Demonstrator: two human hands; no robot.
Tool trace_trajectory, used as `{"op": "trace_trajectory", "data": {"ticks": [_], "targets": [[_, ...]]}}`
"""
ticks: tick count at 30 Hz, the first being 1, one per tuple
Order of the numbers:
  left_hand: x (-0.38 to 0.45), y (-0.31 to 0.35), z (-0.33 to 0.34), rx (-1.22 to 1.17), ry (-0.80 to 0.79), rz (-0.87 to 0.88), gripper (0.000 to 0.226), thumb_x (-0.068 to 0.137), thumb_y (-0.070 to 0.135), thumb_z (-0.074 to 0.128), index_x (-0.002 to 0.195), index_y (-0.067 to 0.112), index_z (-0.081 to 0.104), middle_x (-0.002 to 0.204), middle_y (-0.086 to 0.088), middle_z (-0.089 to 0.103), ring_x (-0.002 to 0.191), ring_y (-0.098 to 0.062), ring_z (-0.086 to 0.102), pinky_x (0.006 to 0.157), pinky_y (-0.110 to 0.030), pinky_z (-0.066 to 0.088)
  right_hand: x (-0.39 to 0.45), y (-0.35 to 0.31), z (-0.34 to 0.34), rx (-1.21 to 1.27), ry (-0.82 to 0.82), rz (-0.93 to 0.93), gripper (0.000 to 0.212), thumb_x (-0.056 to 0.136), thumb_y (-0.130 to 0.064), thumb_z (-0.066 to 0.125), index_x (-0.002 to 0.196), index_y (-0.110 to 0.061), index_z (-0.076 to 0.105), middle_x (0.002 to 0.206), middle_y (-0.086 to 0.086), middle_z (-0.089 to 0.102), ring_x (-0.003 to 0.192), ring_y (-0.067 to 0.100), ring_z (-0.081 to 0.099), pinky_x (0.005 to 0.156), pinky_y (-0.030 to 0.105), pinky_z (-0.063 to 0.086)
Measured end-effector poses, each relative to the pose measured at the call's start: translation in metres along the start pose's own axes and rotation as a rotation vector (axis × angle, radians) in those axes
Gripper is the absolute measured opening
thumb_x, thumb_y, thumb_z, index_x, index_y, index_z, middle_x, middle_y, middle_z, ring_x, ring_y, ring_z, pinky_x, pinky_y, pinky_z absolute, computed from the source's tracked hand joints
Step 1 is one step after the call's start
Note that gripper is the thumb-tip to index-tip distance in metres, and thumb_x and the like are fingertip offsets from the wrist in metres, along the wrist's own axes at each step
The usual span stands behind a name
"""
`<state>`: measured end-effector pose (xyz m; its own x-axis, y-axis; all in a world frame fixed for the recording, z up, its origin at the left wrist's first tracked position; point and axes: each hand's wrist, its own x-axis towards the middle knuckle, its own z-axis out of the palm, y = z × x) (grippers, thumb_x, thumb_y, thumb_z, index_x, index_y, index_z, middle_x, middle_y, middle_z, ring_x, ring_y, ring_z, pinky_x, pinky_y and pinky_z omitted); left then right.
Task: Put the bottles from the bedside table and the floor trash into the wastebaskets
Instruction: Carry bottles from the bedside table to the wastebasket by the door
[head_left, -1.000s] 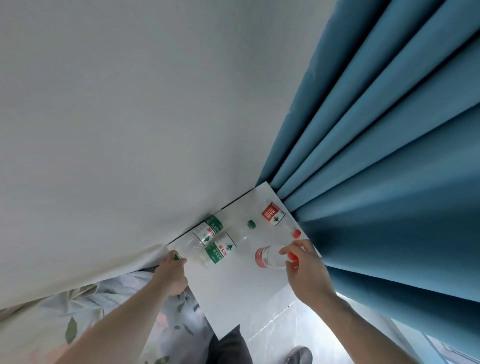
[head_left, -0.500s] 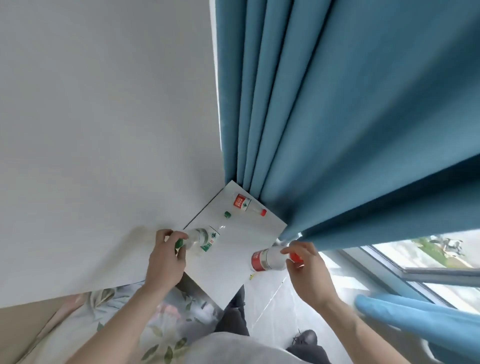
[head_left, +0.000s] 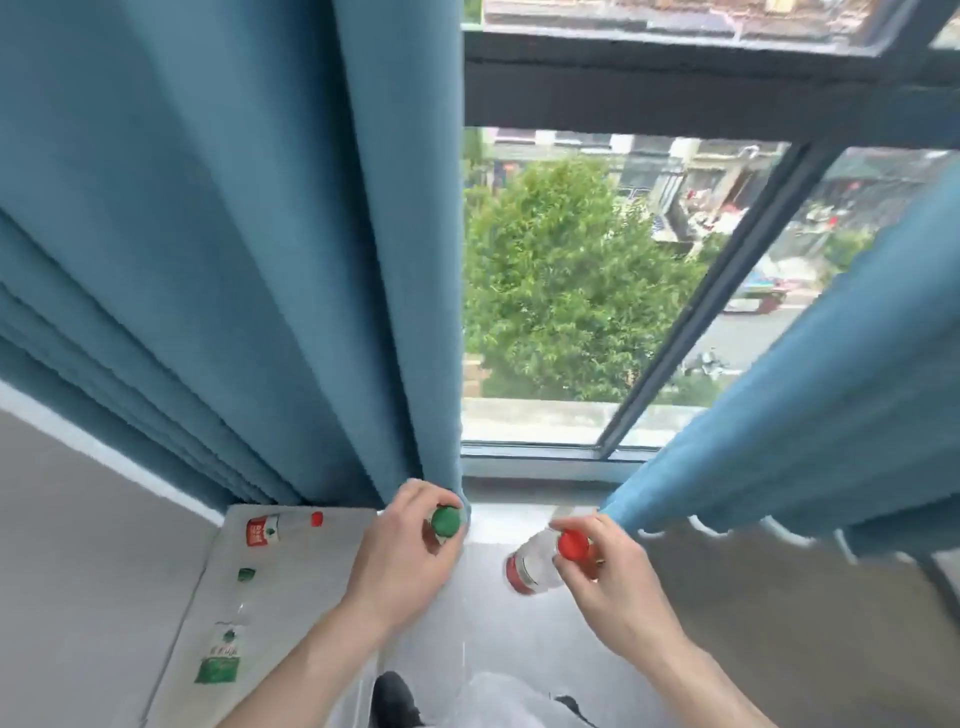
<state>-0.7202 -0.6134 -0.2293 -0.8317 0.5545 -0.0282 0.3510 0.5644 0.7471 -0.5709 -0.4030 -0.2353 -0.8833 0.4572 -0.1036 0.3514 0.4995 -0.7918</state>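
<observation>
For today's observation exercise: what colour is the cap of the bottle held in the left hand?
Green cap, gripped by the left hand; seen in the head view.

**A bedroom corner above the street**

We are looking at an upper-floor room in a home, most likely a bedroom. Heavy blue curtains (head_left: 234, 260) hang to the floor on both sides of a dark-framed window (head_left: 675, 88), and a small white counter (head_left: 311, 613) stands in the corner against the wall, with plastic drink bottles (head_left: 262, 530) lying on it. Through the glass we see the crown of a green tree (head_left: 561, 291), a road and low buildings below us. The pale tiled floor (head_left: 467, 623) underfoot also speaks of a lived-in domestic room.
</observation>
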Motion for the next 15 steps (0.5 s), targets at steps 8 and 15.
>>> {"op": "trace_trajectory", "data": {"ticks": [8,15], "targets": [[0.033,0.158,0.132,-0.013,-0.244,0.280,0.031,0.080,0.017,0.078,0.099,0.038,0.064,0.105,0.020,0.057,0.076,-0.007,0.062,0.072,-0.025,0.051,-0.066,0.096,-0.141,0.072,0.305,0.207,0.032,0.079,-0.017,0.075,0.102,-0.040,0.071,0.102,-0.019,0.069,0.094,0.002,0.066,0.081,0.017,0.050],[0.040,0.272,0.239,0.031,-0.562,0.550,0.035,0.081,0.013,0.076,0.097,0.041,0.063,0.106,0.019,0.059,0.079,-0.009,0.063,0.067,-0.017,0.047,-0.153,0.164,-0.231,0.124,0.608,0.424,0.035,0.078,-0.013,0.075,0.103,-0.039,0.071,0.100,-0.022,0.068,0.087,0.007,0.066,0.079,0.021,0.052]]}}
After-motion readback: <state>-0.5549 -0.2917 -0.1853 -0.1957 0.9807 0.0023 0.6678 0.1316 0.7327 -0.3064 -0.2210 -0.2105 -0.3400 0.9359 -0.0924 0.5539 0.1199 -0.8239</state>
